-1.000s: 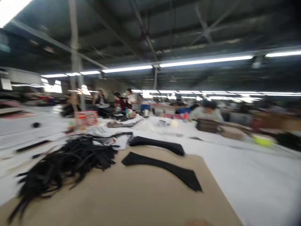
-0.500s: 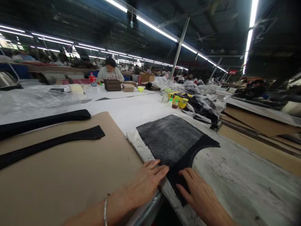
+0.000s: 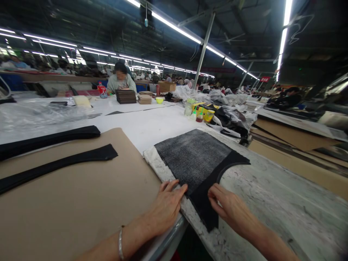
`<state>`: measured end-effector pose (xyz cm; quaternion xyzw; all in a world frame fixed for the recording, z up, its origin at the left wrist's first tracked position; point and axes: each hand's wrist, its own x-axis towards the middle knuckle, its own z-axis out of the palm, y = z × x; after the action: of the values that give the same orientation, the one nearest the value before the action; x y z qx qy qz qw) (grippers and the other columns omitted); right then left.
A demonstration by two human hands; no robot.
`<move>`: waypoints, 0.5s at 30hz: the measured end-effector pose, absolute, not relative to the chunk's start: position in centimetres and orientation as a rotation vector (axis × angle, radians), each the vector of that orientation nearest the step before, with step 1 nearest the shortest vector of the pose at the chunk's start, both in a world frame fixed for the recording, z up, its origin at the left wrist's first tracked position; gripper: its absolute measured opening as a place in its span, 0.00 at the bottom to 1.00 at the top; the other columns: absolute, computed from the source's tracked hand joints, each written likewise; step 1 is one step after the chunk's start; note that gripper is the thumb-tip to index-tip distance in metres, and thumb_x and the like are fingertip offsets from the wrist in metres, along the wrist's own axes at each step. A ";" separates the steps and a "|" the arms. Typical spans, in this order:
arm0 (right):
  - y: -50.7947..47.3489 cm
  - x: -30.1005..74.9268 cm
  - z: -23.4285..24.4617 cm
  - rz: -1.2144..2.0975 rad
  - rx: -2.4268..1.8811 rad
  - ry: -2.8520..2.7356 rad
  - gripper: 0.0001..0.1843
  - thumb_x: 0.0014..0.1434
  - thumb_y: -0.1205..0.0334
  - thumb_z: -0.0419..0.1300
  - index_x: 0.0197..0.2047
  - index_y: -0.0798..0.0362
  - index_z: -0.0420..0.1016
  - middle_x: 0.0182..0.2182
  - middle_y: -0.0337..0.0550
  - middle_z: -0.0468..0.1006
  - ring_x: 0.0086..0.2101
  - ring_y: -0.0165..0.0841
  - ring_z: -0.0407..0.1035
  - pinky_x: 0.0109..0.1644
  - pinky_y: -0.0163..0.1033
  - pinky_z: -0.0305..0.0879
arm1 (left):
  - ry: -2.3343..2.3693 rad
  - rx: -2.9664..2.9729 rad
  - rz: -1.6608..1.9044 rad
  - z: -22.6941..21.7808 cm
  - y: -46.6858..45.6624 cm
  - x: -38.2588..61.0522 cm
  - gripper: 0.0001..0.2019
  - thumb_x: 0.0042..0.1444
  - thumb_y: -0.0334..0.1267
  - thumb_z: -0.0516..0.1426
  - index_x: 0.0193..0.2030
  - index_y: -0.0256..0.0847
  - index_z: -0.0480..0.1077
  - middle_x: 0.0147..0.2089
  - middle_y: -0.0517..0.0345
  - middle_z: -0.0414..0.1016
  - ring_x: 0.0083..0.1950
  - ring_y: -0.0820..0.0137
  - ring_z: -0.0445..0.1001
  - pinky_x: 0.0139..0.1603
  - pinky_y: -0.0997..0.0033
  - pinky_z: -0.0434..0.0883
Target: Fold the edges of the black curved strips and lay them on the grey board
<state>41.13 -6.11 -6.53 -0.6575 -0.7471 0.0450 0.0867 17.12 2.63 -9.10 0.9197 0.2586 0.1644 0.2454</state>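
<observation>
A dark fabric piece (image 3: 194,159) lies on a stained, pale board (image 3: 261,203); most of it is speckled grey, with a plain black band (image 3: 209,195) along its curved edge. My left hand (image 3: 170,203) rests at its near left edge, fingers stretched out and holding nothing. At the inner curve of the black band, my right hand (image 3: 225,203) has its thumb and fingers pinched together on the edge. Its fingertips are partly hidden.
On the left, two stacks of black curved strips (image 3: 57,165) lie on brown paper (image 3: 81,203). Small bottles (image 3: 199,116) and a yellow box (image 3: 208,110) stand behind the fabric. A co-worker (image 3: 121,79) sits across the white table (image 3: 141,123). Brown sheets (image 3: 296,134) are piled at right.
My right hand has gone from spread fingers on the black band to a pinch at its curved edge. My left hand stays at the left edge. The view has shifted slightly.
</observation>
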 end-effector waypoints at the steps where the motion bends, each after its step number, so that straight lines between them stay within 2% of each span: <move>1: -6.3 41.6 -6.5 0.185 -1.976 -2.131 0.10 0.65 0.63 0.44 0.40 0.51 0.66 0.38 0.44 0.72 0.34 0.35 0.70 0.37 0.41 0.63 | 0.709 2.503 0.451 -9.2 2.6 17.2 0.27 0.60 0.24 0.44 0.67 0.42 0.55 0.58 0.53 0.72 0.70 0.61 0.52 0.69 0.50 0.51; 3: -6.8 42.3 -6.7 0.364 -2.034 -1.896 0.14 0.62 0.58 0.47 0.48 0.51 0.66 0.40 0.45 0.73 0.37 0.37 0.71 0.40 0.43 0.64 | 0.715 2.493 0.458 -9.4 2.6 17.2 0.28 0.59 0.23 0.44 0.66 0.42 0.56 0.59 0.53 0.72 0.70 0.61 0.52 0.68 0.49 0.51; 7: -7.8 42.0 -7.8 0.797 -2.054 -1.474 0.27 0.55 0.52 0.51 0.56 0.54 0.61 0.27 0.38 0.72 0.29 0.37 0.70 0.33 0.41 0.63 | 0.725 2.494 0.449 -9.9 2.5 17.3 0.28 0.59 0.23 0.44 0.66 0.41 0.56 0.59 0.52 0.71 0.70 0.59 0.51 0.68 0.47 0.50; 8: -8.0 41.6 -8.1 0.834 -2.043 -1.405 0.29 0.53 0.51 0.52 0.57 0.54 0.59 0.27 0.37 0.72 0.28 0.37 0.70 0.32 0.41 0.63 | 0.728 2.495 0.446 -9.9 2.5 17.3 0.28 0.59 0.23 0.44 0.66 0.41 0.56 0.59 0.53 0.71 0.71 0.59 0.51 0.69 0.47 0.49; 10: -8.4 41.0 -8.3 0.781 -2.058 -1.327 0.33 0.51 0.50 0.54 0.58 0.54 0.59 0.32 0.40 0.73 0.27 0.36 0.70 0.34 0.41 0.65 | 0.734 2.490 0.450 -9.9 2.3 17.3 0.28 0.59 0.23 0.44 0.66 0.40 0.56 0.59 0.53 0.72 0.71 0.59 0.51 0.69 0.46 0.47; 13: -8.7 40.3 -8.1 0.659 -2.075 -1.272 0.32 0.48 0.49 0.55 0.55 0.54 0.64 0.44 0.49 0.70 0.30 0.35 0.70 0.39 0.44 0.68 | 0.737 2.484 0.459 -9.7 2.1 17.3 0.29 0.58 0.22 0.43 0.66 0.39 0.57 0.59 0.54 0.72 0.70 0.59 0.51 0.69 0.47 0.47; 15: -8.8 40.1 -7.9 0.684 -2.018 -1.196 0.31 0.47 0.47 0.56 0.53 0.54 0.66 0.47 0.52 0.68 0.33 0.37 0.71 0.39 0.45 0.70 | 0.745 2.483 0.463 -9.6 2.1 17.4 0.29 0.57 0.21 0.43 0.66 0.39 0.57 0.58 0.53 0.72 0.70 0.59 0.52 0.68 0.48 0.47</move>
<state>40.06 -8.84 -7.93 -0.7762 -0.4598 0.2632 0.3419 17.35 2.09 -9.61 0.9126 0.2738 0.1702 0.2514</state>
